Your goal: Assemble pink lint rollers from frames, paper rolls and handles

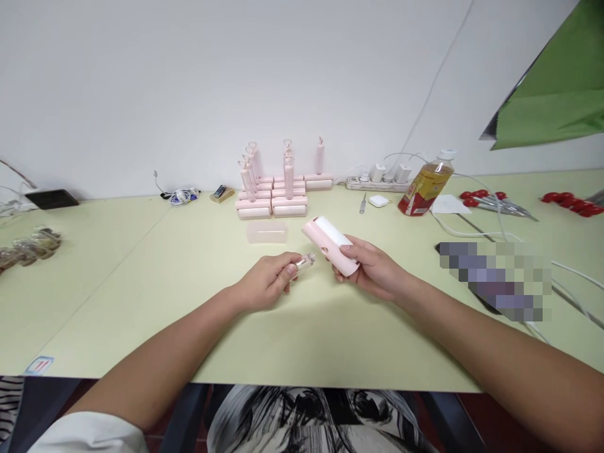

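My right hand (370, 267) is closed around a pink lint roller body (330, 242) with a white roll inside, held tilted just above the pale green table (306, 340). My left hand (268, 280) pinches a small pink handle piece (306, 261), whose tip points at the roller body and sits just short of it. A clear pink cover (267, 231) lies flat on the table behind my left hand.
A stack of finished pink lint rollers (278, 189) with upright handles stands at the back centre. A bottle of yellow liquid (427, 184), a power strip (377, 179), cables, red-handled tools (491, 200) and a blurred object (495, 277) lie to the right. Small items sit at far left.
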Available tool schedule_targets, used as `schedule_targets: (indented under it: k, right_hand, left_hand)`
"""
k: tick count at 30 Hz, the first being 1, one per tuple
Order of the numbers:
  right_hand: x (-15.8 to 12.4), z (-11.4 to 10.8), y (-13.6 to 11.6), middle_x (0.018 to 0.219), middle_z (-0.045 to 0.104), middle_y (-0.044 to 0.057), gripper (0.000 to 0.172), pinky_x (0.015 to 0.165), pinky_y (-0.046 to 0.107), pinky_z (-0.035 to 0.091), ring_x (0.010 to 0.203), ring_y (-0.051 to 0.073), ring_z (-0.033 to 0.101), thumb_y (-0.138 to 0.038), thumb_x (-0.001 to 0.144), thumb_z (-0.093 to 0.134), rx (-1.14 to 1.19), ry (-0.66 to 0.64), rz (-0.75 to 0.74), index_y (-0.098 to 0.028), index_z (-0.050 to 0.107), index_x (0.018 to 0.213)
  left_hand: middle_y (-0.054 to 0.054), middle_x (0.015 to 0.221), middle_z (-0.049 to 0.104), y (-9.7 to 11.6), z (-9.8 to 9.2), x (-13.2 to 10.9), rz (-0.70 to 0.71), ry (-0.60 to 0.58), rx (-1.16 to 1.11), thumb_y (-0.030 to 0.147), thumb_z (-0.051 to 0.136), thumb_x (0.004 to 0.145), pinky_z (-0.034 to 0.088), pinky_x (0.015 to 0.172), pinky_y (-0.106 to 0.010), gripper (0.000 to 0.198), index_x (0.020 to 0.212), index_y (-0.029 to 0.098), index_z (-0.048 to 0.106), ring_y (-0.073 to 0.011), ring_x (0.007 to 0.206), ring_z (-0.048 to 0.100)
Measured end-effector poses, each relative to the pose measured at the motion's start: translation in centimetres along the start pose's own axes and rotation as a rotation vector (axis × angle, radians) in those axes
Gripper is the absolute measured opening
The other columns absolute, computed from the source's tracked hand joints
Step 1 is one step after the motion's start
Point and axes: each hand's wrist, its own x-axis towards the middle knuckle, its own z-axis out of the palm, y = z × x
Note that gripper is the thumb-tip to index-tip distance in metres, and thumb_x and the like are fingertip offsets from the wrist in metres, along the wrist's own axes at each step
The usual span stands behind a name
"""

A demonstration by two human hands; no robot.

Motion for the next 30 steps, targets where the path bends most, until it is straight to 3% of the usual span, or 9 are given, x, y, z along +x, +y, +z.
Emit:
schedule_targets:
  k: [9, 19, 30]
  right_hand:
    - [-0.51, 0.86, 0.00, 0.077, 0.058, 0.001, 0.033, 0.054, 0.028, 0.047, 0.059, 0.013, 0.052, -0.040, 0.076, 0.066, -0.093, 0.004, -0.003, -0.020, 0.054, 0.099]
    - [-0.31, 0.43, 0.80, 0.097, 0.057, 0.002, 0.052, 0.058, 0.027, 0.049, 0.073, 0.015, 0.055, -0.036, 0.067, 0.075, -0.194, 0.046, -0.038, -0.023, 0.051, 0.111]
    - [-0.62, 0.36, 0.84, 0.102, 0.057, 0.005, 0.059, 0.070, 0.030, 0.046, 0.087, 0.021, 0.053, -0.028, 0.066, 0.069, -0.607, -0.017, -0.098, -0.018, 0.047, 0.120]
  left_hand:
    - [-0.003, 0.084, 0.063, 0.22, 0.08, 0.04, -0.015, -0.033, 0.002, 0.043, 0.027, 0.100, 0.050, 0.066, -0.025, 0.041, 0.116, 0.017, 0.054, -0.0113, 0.064, 0.063]
    - [-0.003, 0.087, 0.066, 0.26, 0.16, 0.10, -0.037, -0.044, 0.044, 0.041, 0.031, 0.100, 0.049, 0.065, -0.024, 0.040, 0.118, 0.017, 0.057, -0.0120, 0.066, 0.061]
    - [-0.005, 0.095, 0.069, 0.69, -0.18, 0.24, 0.056, -0.096, 0.160, 0.035, 0.033, 0.100, 0.045, 0.074, -0.026, 0.035, 0.111, 0.017, 0.061, -0.0151, 0.080, 0.062]
